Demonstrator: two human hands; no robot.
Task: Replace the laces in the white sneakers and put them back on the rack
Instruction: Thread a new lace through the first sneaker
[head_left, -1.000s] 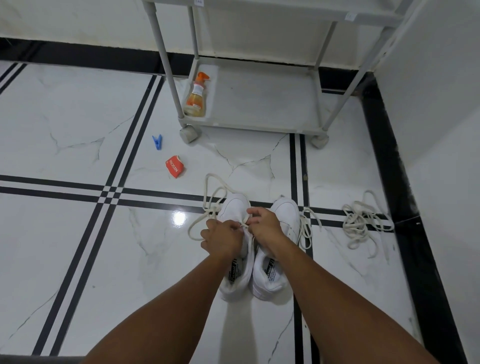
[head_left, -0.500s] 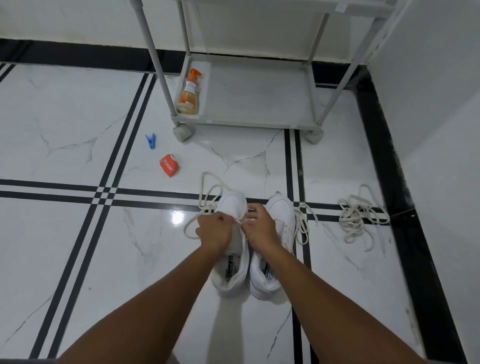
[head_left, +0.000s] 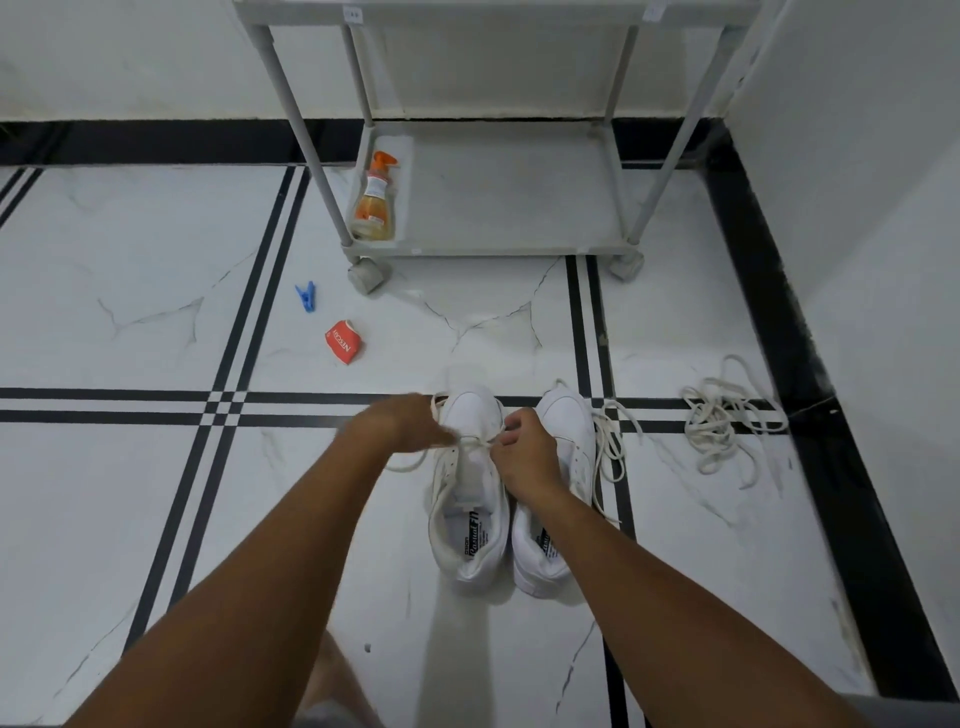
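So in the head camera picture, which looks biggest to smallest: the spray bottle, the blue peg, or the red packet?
1. Spray bottle, though it sits farthest away.
2. Red packet.
3. Blue clothes peg.

Both my bare forearms reach forward and converge low ahead of me. My left hand (head_left: 402, 423) is blurred, fingers drawn together and pointing right — pinched, as far as I can tell. My right hand (head_left: 524, 449) is curled, fingertips pinched, knuckles up.
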